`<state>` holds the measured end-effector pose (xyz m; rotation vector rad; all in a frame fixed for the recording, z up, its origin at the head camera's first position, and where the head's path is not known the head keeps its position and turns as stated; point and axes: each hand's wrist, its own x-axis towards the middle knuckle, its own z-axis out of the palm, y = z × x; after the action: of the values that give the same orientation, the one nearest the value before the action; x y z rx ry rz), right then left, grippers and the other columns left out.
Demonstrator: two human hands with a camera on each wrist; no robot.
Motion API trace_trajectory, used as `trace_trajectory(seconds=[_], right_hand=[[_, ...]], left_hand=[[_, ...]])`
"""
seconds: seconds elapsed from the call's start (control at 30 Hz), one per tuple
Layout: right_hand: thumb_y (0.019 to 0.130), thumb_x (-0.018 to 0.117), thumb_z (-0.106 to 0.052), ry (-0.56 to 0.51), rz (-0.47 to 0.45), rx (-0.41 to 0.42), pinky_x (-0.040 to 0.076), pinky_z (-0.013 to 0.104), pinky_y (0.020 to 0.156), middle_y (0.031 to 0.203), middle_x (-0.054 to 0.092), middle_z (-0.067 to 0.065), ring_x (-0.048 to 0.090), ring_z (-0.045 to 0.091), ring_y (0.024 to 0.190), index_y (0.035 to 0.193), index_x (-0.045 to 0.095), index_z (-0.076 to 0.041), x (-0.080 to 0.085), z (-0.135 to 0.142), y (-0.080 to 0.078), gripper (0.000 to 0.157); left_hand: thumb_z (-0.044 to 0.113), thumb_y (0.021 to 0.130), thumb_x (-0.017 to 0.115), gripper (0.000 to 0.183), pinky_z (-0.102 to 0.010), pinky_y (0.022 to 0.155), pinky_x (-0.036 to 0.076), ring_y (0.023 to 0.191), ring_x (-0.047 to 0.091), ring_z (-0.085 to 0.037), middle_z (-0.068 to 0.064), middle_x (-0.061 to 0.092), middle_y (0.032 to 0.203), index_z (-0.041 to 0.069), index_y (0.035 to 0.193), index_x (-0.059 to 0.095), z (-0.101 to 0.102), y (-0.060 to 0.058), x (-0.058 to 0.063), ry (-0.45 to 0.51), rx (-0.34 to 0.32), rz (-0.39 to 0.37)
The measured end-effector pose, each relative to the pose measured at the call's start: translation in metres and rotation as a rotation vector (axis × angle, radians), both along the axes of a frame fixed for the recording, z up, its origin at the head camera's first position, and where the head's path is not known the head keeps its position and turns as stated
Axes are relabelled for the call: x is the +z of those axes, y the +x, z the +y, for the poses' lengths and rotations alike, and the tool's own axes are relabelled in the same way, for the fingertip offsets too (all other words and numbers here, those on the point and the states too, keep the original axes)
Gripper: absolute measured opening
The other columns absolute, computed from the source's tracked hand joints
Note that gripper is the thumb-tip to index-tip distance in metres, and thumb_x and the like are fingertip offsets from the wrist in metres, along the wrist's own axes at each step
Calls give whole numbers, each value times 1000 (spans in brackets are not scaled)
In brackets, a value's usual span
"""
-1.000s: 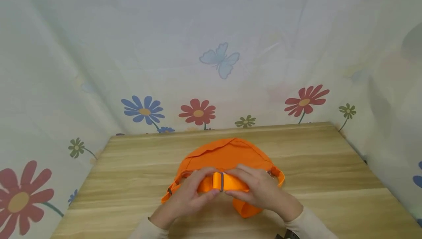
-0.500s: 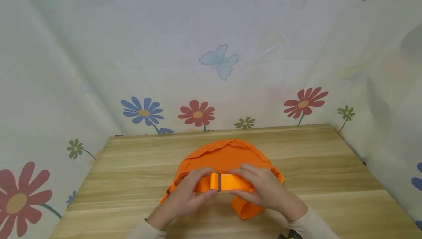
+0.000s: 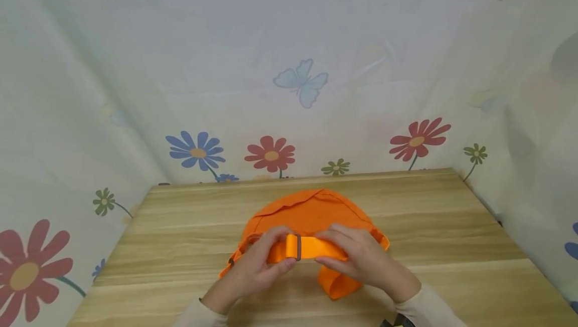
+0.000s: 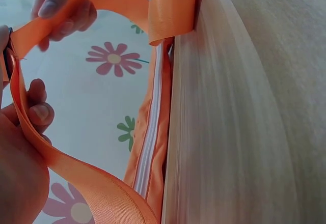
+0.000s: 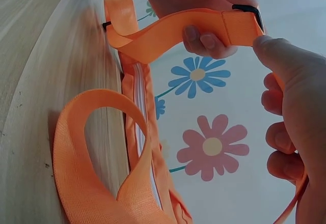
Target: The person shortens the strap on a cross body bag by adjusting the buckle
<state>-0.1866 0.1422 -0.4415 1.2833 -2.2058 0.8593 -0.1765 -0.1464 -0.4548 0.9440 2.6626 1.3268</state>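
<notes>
Head view: pale sleeves (image 3: 204,313) nearest, cut off at bottom edge. Pinching orange strap (image 3: 321,248) with left hand (image 3: 259,265), clamped on pretty much right beside dark slider buckle (image 3: 298,248). Also clamped on same strap with right hand (image 3: 361,259), little farther along. Slack orange loop (image 3: 331,286) just below, touching wood-grain tabletop (image 3: 451,236). Then orange bag (image 3: 311,214), lying on tabletop behind both hands, with white zipper (image 4: 153,117) along near side per left wrist view. Way back: whitish backdrop (image 3: 217,66) w/ cartoony flowers (image 3: 271,155).
</notes>
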Motion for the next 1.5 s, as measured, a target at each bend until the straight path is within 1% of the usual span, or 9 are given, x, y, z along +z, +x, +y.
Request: trace_trajectory(seconds=[0.2, 0.37, 0.53, 0.7, 0.87, 1.03, 1.2, 1.33, 1.5], right_hand=[[92, 88, -24, -18, 25, 25, 48, 7, 72, 101, 67, -6, 55, 3, 76, 126, 71, -11, 0, -5, 1, 40], [91, 89, -24, -22, 32, 30, 49, 8, 72, 102, 69, -6, 56, 3, 76, 126, 71, -11, 2, -8, 1, 41], [92, 88, -25, -19, 33, 43, 51, 7, 72, 103, 70, -5, 58, 3, 76, 127, 71, -10, 3, -11, 1, 41], [95, 86, -29, -11, 46, 36, 53, 7, 73, 104, 70, -5, 61, 3, 76, 127, 71, -10, 4, -12, 0, 41], [93, 87, -28, 1, 37, 36, 54, 9, 76, 106, 70, -5, 62, 4, 79, 129, 70, -12, 5, -14, 1, 42], [94, 87, -30, 23, 49, 33, 56, 9, 78, 108, 71, -5, 64, 4, 81, 130, 69, -11, 5, -17, 4, 45], [95, 86, -33, 30, 64, 25, 55, 9, 77, 109, 71, -4, 64, 4, 79, 131, 70, -11, 5, -16, 4, 46], [98, 82, -38, 35, 69, 8, 52, 7, 73, 107, 71, -5, 61, 3, 76, 132, 70, -10, 6, -12, 3, 45], [90, 90, -29, 11, 70, -6, 49, 7, 70, 101, 67, -5, 56, 3, 74, 129, 71, -9, 6, -4, 1, 48]], left_hand=[[39, 107, 68, 45, -33, 100, 55, 110, 61, -14, 9, 63, 125, 33, 145, 45, 0, 0, -2, 4, -9, -9], [38, 106, 69, 48, -33, 103, 55, 113, 61, -13, 9, 63, 128, 28, 147, 46, 1, -1, -3, 12, -25, 21], [41, 105, 70, 50, -34, 104, 55, 113, 62, -12, 10, 63, 130, 27, 147, 47, 2, -1, -3, 3, -24, 33], [42, 105, 70, 51, -34, 104, 56, 114, 62, -13, 9, 63, 132, 29, 148, 46, 4, -3, -2, 10, -35, 16], [43, 104, 72, 50, -32, 102, 57, 115, 61, -15, 9, 61, 137, 37, 146, 46, 5, -3, -2, 11, -24, -21], [44, 103, 73, 49, -34, 101, 57, 117, 60, -16, 9, 61, 137, 37, 145, 47, 3, 0, -5, -6, -22, -3], [47, 103, 72, 46, -38, 103, 55, 118, 59, -15, 12, 61, 135, 39, 143, 51, 3, 1, -3, -15, -4, -5], [44, 102, 74, 45, -35, 98, 56, 115, 58, -15, 11, 63, 131, 35, 141, 55, 2, 1, 0, -4, 15, 9], [34, 102, 76, 44, -29, 88, 55, 105, 57, -13, 10, 66, 118, 30, 140, 56, -3, -1, 3, 44, 10, 68]])
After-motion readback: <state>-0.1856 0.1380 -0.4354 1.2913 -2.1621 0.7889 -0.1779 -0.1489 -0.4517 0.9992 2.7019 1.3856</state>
